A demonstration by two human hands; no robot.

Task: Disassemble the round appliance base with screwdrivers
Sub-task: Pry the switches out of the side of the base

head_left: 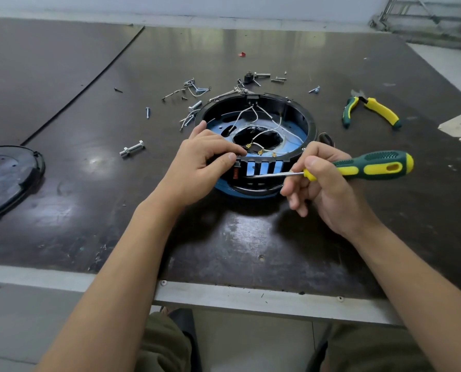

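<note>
Two hands: both at the near rim of the round base [311,122].
Round base: open side up, mid-worktop [224,237], white wires loose inside.
Left hand [202,162]: fingers curled over the near-left rim, thumb on the outer wall, gripping it.
Right hand [323,189]: fingers wrapped round the screwdriver [371,167]; shaft level, tip at the slotted near wall.
Behind: loose screws [194,89]; pliers [371,111] to the right.
Far left: black cover [6,178], flat.

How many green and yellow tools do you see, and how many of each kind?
Screwdriver: 1
Pliers: 1
Total: 2
</note>
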